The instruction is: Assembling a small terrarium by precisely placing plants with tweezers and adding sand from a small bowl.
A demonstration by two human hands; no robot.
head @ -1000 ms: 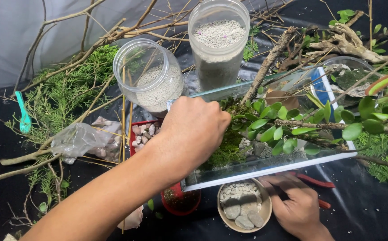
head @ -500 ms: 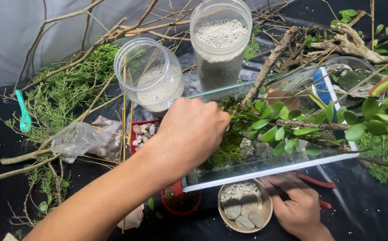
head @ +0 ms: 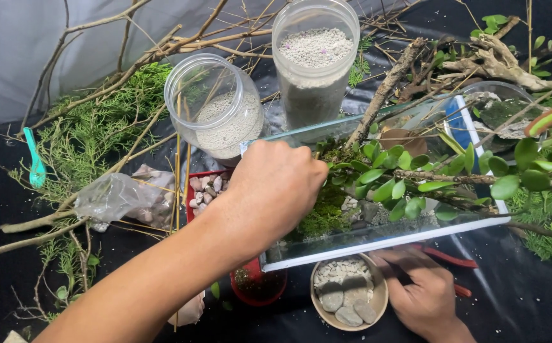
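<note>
The bench point(head: 530, 317) was covered with a black sheet, and a pale grey cloth hung behind it as a backdrop. Many bare branches point(head: 129, 67) and green fern-like sprigs point(head: 91, 136) lay across the surface. A small glass tank point(head: 377, 244) with white edges stood near the middle, in front of two clear jars of pale gravel point(head: 215, 111). Inside the tank there was green moss point(head: 323, 216), some stones and a leafy twig point(head: 409, 178). The left hand point(head: 272, 194) reached over the left wall of the tank, its fingers curled down into the moss; whether it gripped anything I could not tell. The right hand point(head: 425, 298) rested on the bench just beside a round bowl of grey stones point(head: 349, 302), closed on a dark thin tool point(head: 409, 279). A red tray of pinkish pebbles point(head: 206, 187) sat left of the tank.
</note>
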